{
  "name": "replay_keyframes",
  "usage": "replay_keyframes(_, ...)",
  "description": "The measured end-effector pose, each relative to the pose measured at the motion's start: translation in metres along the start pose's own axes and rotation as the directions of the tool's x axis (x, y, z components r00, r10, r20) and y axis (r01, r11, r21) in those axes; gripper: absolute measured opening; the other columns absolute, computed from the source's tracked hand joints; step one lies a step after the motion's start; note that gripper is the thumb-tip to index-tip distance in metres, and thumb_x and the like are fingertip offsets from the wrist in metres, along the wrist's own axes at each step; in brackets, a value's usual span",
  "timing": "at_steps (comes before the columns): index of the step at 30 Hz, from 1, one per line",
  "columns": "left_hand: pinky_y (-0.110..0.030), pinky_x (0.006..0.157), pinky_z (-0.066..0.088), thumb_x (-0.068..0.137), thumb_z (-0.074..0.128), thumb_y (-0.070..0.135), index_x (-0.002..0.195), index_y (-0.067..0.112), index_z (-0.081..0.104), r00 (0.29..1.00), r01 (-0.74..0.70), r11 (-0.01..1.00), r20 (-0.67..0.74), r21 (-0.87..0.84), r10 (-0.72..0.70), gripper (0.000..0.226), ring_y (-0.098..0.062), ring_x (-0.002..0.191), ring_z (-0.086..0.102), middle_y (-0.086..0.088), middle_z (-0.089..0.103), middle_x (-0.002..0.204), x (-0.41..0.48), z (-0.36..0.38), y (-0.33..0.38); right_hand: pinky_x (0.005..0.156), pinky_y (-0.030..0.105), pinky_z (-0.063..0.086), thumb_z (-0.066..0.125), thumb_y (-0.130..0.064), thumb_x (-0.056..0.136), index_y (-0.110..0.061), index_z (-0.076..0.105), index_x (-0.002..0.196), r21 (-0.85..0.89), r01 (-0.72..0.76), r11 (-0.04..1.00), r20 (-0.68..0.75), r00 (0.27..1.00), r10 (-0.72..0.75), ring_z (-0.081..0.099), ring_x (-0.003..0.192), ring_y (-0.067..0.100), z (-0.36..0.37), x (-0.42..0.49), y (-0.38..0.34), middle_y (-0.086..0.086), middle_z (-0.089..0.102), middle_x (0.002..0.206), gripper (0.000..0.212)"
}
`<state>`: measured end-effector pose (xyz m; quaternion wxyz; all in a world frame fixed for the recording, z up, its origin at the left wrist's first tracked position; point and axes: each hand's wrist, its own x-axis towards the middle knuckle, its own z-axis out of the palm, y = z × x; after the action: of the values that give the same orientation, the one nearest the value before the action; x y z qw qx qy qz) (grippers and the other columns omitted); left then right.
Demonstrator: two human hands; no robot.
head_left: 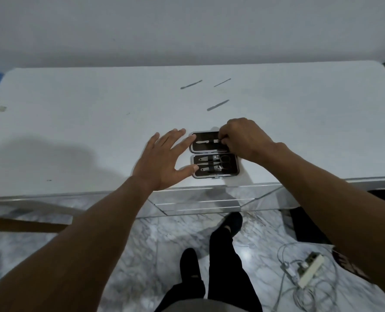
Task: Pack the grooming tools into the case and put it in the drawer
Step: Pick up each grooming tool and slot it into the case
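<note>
Head view: open dark case (214, 154) — metal tools (211, 164) strapped inside.

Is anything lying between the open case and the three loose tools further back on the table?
Nothing visible. The table is bare between the open case and the three loose tools. The right hand is at the case's far half, the left hand against its left edge.

One open case (214, 154), three loose tools (191, 84) (222, 82) (217, 105) on the table, four packed.
</note>
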<state>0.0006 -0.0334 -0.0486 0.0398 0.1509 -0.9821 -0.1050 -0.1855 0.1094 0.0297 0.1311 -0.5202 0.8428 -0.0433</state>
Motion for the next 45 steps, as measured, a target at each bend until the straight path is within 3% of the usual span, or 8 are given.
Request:
replay_keyframes(16, -0.050, 0.122, 0.012, 0.088, 0.027, 0.073, 0.155, 0.034, 0.019, 1.000, -0.004, 1.000, 0.003, 0.011, 0.004, 0.077, -0.018, 0.150, 0.017, 0.000, 0.024, 0.162, 0.001, 0.000, -0.001, 0.074, 0.030, 0.040, 0.058, -0.010, 0.088, -0.014, 0.073, 0.099, 0.013, -0.004, 1.000, -0.048, 0.999, 0.005, 0.062, 0.095, 0.036, 0.013, 0.012, -0.001, 0.015, 0.071, 0.101, 0.019)
replay_keyframes(23, -0.050, 0.122, 0.012, 0.088, 0.023, 0.073, 0.155, 0.032, 0.016, 1.000, -0.004, 1.000, 0.017, 0.019, 0.003, 0.079, -0.018, 0.151, 0.016, 0.000, 0.023, 0.162, 0.001, -0.003, 0.001, 0.075, 0.033, 0.043, 0.058, -0.014, 0.088, -0.012, 0.072, 0.101, 0.028, -0.006, 1.000, -0.020, 1.000, 0.007, 0.061, 0.097, 0.037, 0.012, 0.014, 0.000, 0.016, 0.070, 0.103, 0.019)
replay_keyframes(28, -0.050, 0.122, 0.013, 0.088, 0.024, 0.073, 0.156, 0.024, 0.016, 1.000, 0.002, 1.000, 0.016, 0.027, -0.003, 0.084, -0.018, 0.150, 0.018, -0.001, 0.023, 0.162, 0.002, -0.004, 0.002, 0.078, 0.036, 0.049, 0.054, -0.017, 0.088, -0.011, 0.072, 0.095, 0.056, -0.041, 0.998, -0.082, 0.996, 0.046, 0.063, 0.092, 0.034, 0.001, 0.014, 0.006, 0.013, 0.072, 0.098, 0.020)
replay_keyframes(36, -0.048, 0.122, 0.012, 0.088, 0.027, 0.073, 0.156, 0.026, 0.015, 0.999, 0.012, 1.000, 0.036, 0.009, -0.012, 0.084, -0.018, 0.150, 0.017, 0.001, 0.022, 0.162, 0.002, -0.005, 0.001, 0.089, 0.037, 0.046, 0.056, -0.017, 0.093, -0.007, 0.066, 0.115, 0.036, -0.072, 0.997, -0.091, 0.993, 0.075, 0.060, 0.108, 0.035, -0.015, 0.044, 0.011, 0.016, 0.067, 0.116, 0.026)
replay_keyframes(45, -0.049, 0.122, 0.013, 0.087, 0.036, 0.072, 0.156, 0.027, 0.018, 0.998, 0.029, 0.999, 0.065, -0.024, -0.028, 0.084, -0.016, 0.151, 0.016, 0.003, 0.021, 0.163, 0.003, -0.008, 0.002, 0.093, 0.039, 0.045, 0.054, -0.007, 0.091, 0.000, 0.059, 0.119, -0.053, 0.042, 0.998, -0.073, 0.996, -0.046, 0.056, 0.113, 0.037, -0.026, 0.140, -0.010, 0.020, 0.060, 0.121, 0.029)
